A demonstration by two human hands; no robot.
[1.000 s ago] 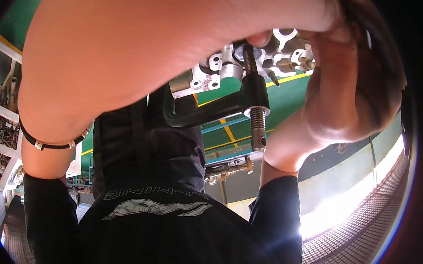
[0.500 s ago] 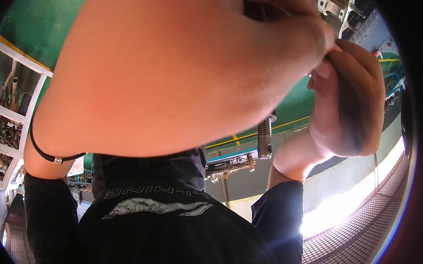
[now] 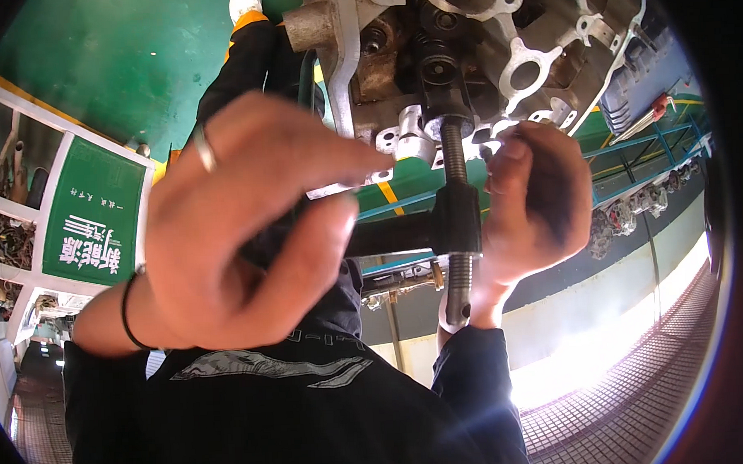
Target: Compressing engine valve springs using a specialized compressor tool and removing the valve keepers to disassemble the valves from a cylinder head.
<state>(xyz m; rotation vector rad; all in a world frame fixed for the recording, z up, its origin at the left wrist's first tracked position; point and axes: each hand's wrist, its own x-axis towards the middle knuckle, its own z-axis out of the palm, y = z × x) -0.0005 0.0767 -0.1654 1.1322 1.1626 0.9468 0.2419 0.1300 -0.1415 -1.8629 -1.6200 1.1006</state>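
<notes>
A metal cylinder head [image 3: 356, 63] fills the top of the view, with round bores and bolt holes. A valve spring compressor [image 3: 455, 220], a dark clamp with a threaded screw, is set against it, its round foot at a valve spring. To the left of the screw is my left hand [image 3: 230, 230], slightly blurred, thumb and forefinger apart with nothing between them. My right hand [image 3: 540, 204] is just right of the screw, close to the head's lower edge. Its fingers are curled, thumb tip against forefinger; whatever they pinch, if anything, is too small to make out.
A green board [image 3: 89, 215] in a white frame stands at the left, by shelves of metal parts. A person's leg and white shoe [image 3: 245, 4] show at the top left. Blue racks of parts [image 3: 636, 212] line the right, and green floor [image 3: 123, 60] lies at the upper left.
My left hand has drawn away from my right and dropped lower left, its fingers parting. My right hand has shifted left and slightly down. The cylinder head and compressor are now uncovered.
</notes>
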